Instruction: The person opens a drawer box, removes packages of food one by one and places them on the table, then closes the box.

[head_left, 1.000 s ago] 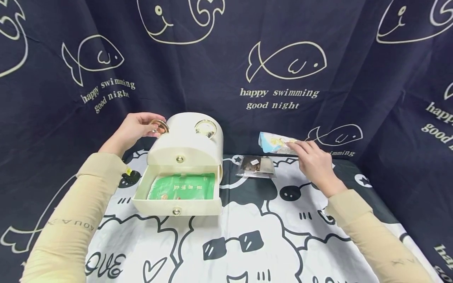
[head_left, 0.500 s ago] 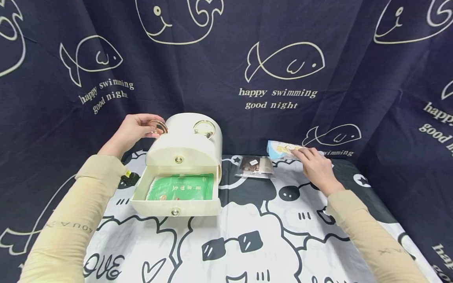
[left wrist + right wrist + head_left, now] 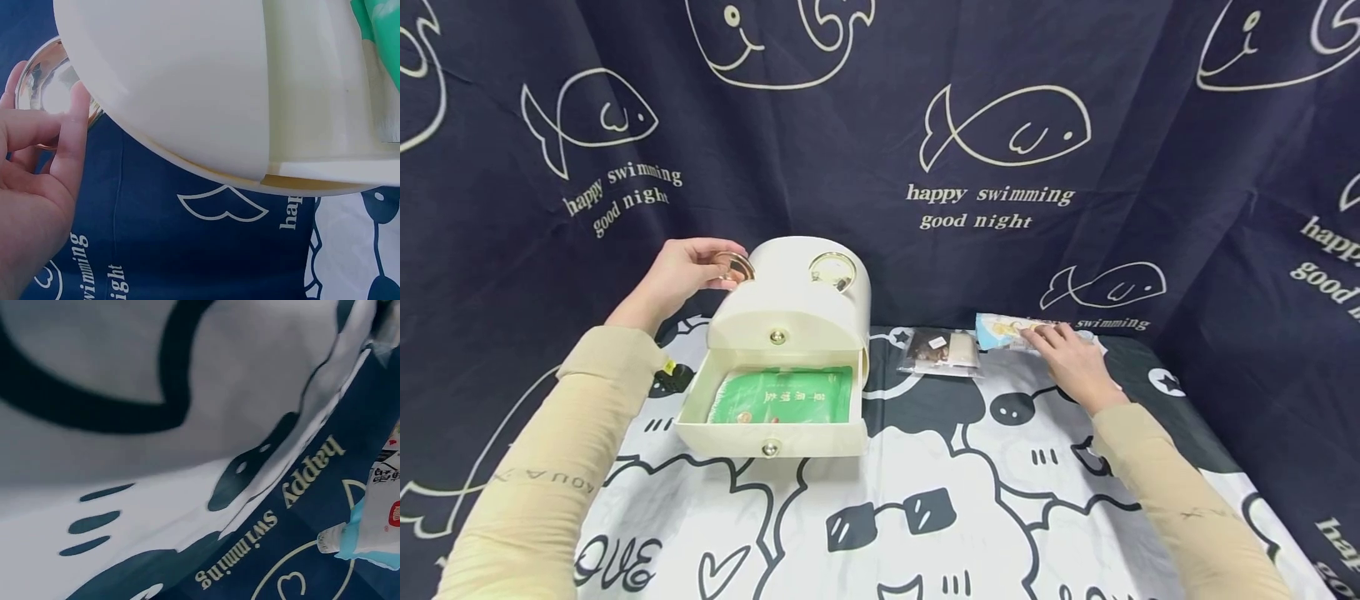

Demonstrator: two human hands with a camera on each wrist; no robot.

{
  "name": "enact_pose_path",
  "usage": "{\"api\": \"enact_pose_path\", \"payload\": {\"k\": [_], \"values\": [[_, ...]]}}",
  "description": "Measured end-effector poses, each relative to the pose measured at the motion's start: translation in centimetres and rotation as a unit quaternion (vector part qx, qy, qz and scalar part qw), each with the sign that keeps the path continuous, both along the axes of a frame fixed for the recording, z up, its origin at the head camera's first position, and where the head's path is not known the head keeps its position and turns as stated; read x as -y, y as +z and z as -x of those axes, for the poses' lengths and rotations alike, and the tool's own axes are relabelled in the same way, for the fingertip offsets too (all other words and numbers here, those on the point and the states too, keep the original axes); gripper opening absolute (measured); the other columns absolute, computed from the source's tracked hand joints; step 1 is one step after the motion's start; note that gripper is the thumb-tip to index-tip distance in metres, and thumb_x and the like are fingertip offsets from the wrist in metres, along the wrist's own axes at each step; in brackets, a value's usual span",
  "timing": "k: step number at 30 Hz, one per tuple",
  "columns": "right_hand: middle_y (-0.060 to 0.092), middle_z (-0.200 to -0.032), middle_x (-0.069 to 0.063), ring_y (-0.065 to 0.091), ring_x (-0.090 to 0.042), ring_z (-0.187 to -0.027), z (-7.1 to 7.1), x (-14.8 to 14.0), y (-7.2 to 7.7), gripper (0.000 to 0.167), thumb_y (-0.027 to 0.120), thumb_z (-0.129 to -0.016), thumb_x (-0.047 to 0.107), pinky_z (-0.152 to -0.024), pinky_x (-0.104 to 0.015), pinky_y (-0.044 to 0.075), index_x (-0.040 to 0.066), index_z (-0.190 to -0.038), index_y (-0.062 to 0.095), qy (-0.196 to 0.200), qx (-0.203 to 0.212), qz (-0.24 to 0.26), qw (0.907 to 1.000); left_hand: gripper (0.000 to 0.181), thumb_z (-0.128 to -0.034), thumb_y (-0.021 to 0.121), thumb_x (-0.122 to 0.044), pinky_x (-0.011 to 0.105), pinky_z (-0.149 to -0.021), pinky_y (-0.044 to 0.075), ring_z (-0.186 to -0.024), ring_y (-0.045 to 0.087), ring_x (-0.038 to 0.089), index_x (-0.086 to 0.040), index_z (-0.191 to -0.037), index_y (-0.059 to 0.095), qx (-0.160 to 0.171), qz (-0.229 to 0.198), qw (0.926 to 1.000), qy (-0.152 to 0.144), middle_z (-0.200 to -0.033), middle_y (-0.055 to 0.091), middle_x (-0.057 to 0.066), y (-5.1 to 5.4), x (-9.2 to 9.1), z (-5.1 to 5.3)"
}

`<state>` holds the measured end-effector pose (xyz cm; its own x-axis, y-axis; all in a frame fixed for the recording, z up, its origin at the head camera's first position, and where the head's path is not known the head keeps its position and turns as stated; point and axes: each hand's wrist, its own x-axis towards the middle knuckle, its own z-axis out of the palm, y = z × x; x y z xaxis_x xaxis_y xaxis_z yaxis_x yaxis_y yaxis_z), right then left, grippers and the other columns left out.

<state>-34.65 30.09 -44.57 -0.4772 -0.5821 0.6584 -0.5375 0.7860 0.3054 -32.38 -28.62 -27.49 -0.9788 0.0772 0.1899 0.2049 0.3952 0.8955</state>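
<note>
While the white drawer box [image 3: 786, 312] sits on the patterned cloth [image 3: 917, 462], its lower drawer [image 3: 722, 440] is pulled out at the front. A green packet [image 3: 786, 397] lies flat inside that drawer, so that one looks like it is put in place. Two more packets are out to the right of the box. The clear packet [image 3: 938, 353], with brown bits and a small white sticker, lies on the cloth near the box, and no hand is touching it. The blue-and-white packet [image 3: 996, 331] is farther to the right of the box, just past the clear one.

The right hand [image 3: 1071, 354] has its fingers bent over the blue-and-white packet. It seems to pinch it, but the thumb is hidden. I cannot tell if this packet is lying all the way down or is held up a little.

The left hand [image 3: 681, 271] is at the left side of the box. Its fingers and thumb pinch a shiny gold disc [image 3: 47, 74] that sticks out there. Another disc just like it [image 3: 832, 272] is on the right part of the box, and nobody holds that one.

My guess is that the job is only partly done. One packet is in, two are out, and the lower drawer is not closed. The part above it, with its own gold knob [image 3: 777, 337], looks closed.
</note>
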Motion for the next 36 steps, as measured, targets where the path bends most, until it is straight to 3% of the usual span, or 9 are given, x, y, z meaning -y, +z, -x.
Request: {"api": "enact_pose_path", "payload": {"k": [6, 12, 17, 27, 36], "values": [[0.057, -0.105, -0.008, 0.053, -0.031, -0.088, 0.6, -0.3, -0.8, 0.041, 0.058, -0.081, 0.001, -0.034, -0.039, 0.038, 0.016, -0.12, 0.057, -0.013, 0.008, -0.013, 0.9998, 0.031, -0.0887, 0.056, 0.008, 0.023, -0.072, 0.058, -0.079, 0.068, 0.01, 0.002, -0.119, 0.06, -0.002, 0.003, 1.0, 0.004, -0.096, 0.071, 0.009, 0.0, 0.0, -0.2], [0.056, -0.104, -0.008, 0.053, -0.032, -0.088, 1.1, -0.6, -1.7, 0.046, 0.062, -0.077, -0.002, -0.039, -0.042, 0.042, 0.015, -0.119, 0.057, -0.033, 0.025, -0.012, 0.9991, 0.031, -0.089, 0.056, 0.007, 0.023, -0.072, 0.057, -0.079, 0.068, 0.009, 0.002, -0.119, 0.059, 0.002, -0.002, 1.0, 0.004, -0.088, 0.07, -0.001, 0.0, 0.0, -0.2], [0.054, -0.106, -0.007, 0.053, -0.031, -0.091, 1.7, -1.1, -2.2, 0.041, 0.058, -0.082, 0.0, -0.036, -0.042, 0.042, 0.017, -0.119, 0.054, -0.039, 0.044, -0.01, 0.9982, 0.03, -0.0894, 0.056, 0.007, 0.023, -0.072, 0.057, -0.079, 0.068, 0.009, 0.002, -0.119, 0.059, 0.001, -0.001, 1.0, 0.001, -0.087, 0.07, -0.004, -0.1, 0.1, -0.2], [0.055, -0.107, -0.009, 0.053, -0.032, -0.095, 2.9, -1.5, -1.9, 0.037, 0.051, -0.086, 0.003, -0.044, -0.045, 0.048, 0.016, -0.121, 0.054, -0.012, 0.044, -0.026, 0.9986, 0.031, -0.0884, 0.056, 0.009, 0.024, -0.072, 0.058, -0.08, 0.068, 0.011, 0.002, -0.118, 0.06, -0.001, -0.003, 1.0, -0.003, -0.089, 0.071, 0.001, -0.1, 0.1, 0.1], [0.054, -0.106, -0.008, 0.052, -0.032, -0.092, 3.2, -1.7, -2.7, 0.036, 0.052, -0.085, 0.004, -0.039, -0.043, 0.043, 0.016, -0.12, 0.053, -0.014, 0.049, -0.028, 0.9983, 0.032, -0.088, 0.055, 0.01, 0.023, -0.073, 0.057, -0.08, 0.068, 0.01, 0.002, -0.119, 0.059, 0.003, -0.004, 1.0, 0.0, -0.086, 0.07, -0.004, -0.2, 0.1, 0.1]]}}
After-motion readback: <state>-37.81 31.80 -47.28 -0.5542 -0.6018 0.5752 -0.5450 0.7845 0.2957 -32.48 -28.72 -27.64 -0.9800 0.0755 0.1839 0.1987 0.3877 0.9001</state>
